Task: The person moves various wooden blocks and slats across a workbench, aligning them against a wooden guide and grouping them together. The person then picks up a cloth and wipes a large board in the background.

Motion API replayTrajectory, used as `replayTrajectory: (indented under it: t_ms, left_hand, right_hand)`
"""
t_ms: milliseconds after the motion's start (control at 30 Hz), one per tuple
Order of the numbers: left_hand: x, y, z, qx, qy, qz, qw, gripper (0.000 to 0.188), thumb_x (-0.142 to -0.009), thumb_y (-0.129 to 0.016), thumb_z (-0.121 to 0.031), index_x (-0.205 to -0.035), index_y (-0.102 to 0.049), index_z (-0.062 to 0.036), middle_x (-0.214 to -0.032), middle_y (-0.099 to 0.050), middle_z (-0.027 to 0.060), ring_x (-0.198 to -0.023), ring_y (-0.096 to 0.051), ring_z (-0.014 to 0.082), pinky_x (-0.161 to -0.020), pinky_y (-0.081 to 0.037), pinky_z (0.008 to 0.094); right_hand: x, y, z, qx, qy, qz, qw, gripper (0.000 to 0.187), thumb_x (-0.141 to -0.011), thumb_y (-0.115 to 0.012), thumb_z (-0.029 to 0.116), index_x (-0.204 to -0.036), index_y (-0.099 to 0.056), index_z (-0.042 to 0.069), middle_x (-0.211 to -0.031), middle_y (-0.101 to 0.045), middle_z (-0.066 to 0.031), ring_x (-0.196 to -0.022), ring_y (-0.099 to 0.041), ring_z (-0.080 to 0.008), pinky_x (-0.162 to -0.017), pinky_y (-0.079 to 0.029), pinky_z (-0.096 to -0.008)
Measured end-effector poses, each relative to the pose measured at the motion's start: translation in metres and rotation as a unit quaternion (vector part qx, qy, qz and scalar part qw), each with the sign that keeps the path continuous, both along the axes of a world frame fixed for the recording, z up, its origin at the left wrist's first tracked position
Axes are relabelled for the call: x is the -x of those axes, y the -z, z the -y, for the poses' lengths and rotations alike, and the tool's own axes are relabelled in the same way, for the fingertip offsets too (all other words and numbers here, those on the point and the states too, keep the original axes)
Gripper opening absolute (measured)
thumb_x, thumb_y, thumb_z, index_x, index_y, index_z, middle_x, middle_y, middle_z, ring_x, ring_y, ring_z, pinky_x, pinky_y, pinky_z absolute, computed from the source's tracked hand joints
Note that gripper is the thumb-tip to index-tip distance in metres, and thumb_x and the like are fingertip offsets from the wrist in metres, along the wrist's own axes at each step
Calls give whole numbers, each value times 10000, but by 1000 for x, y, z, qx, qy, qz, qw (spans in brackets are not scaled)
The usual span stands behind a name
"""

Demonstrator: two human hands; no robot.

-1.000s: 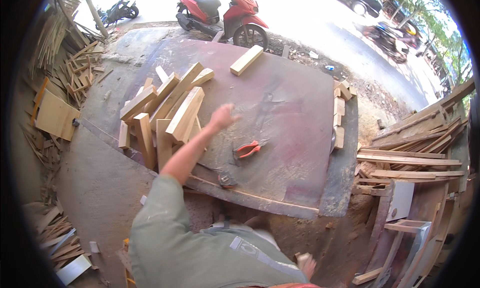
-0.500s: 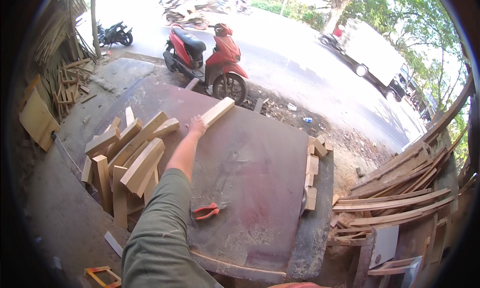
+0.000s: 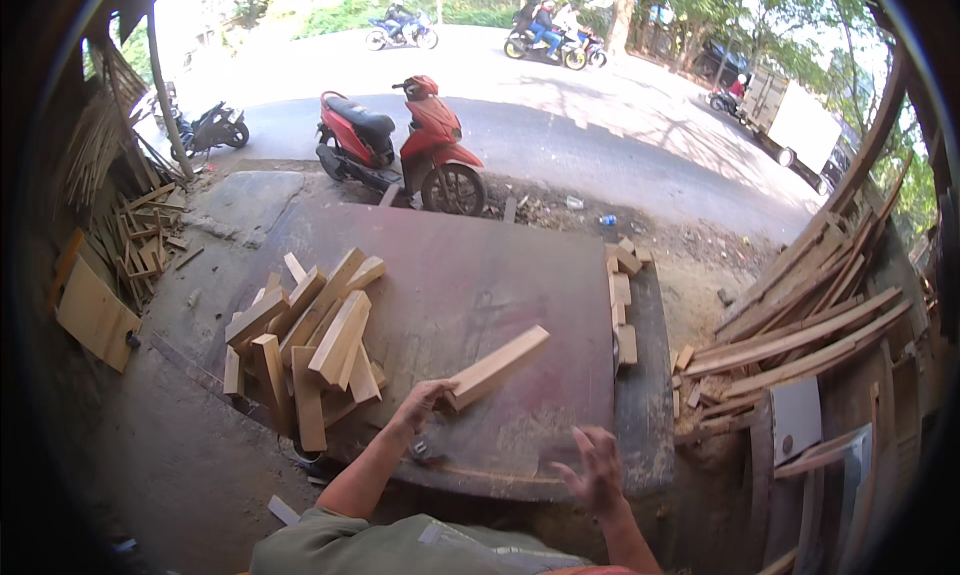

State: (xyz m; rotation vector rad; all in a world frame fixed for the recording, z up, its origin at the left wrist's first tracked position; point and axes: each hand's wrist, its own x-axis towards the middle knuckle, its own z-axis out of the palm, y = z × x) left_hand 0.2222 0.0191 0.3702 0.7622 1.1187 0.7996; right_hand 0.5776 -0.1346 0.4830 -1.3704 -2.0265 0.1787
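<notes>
My left hand [image 3: 422, 405] grips the near end of a squared wooden block [image 3: 497, 367], its far end tilted up to the right over the worn reddish-brown tabletop [image 3: 540, 285]. To the right, my right hand [image 3: 594, 465] hovers empty above the table's front edge, fingers apart and slightly curled. Left of my left hand lies a jumbled pile of cut wooden blocks [image 3: 340, 337], some leaning steeply. Close to my left wrist, a small dark metal object [image 3: 426, 450] rests on the table, partly hidden by the forearm.
Several short blocks [image 3: 620, 300] line the table's right side. Curved wooden strips [image 3: 800, 345] are stacked at the far right, scrap wood [image 3: 142, 240] at the left. Beyond the table stands a red scooter [image 3: 400, 150], with a road [image 3: 560, 115] carrying motorbikes and a white truck [image 3: 795, 125].
My left hand has drawn the wooden block from the table's far edge toward me. My right hand has come into view. The red-handled pliers seen earlier no longer show plainly.
</notes>
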Motion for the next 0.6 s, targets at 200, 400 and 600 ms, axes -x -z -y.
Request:
replayTrajectory:
  t_ms: [200,400,600]
  left_hand:
    - [-29,-11,119,194,149,99,965,478,-961,-627,-515,-1182,-708,-99,-913,-740,24,-737,-697,157,-706,-544,321]
    - [-9,-1,155,144,168,51,974,547,-1043,-535,-578,-1213,-711,-90,-933,-736,69,-790,-699,187,-778,-562,363]
    - [78,16,199,-273,79,-575,767,597,-887,-784,-460,-1281,-668,-27,-1294,-641,131,-1244,-565,334,-1043,-429,482]
  right_hand:
    - [74,78,-2,12,-133,181,974,763,-851,-721,274,-1545,-440,129,-1480,-442,-207,-1411,-445,-367,-1208,-164,-729]
    - [50,82,-1,29,-91,251,963,778,-799,-695,63,-1538,-452,61,-1169,-593,-183,-1015,-610,-365,-963,-520,-499]
    - [-35,133,-17,288,-32,276,916,847,-773,-827,163,-1533,-460,97,-1270,-574,-191,-1155,-591,-369,-1028,-506,-451]
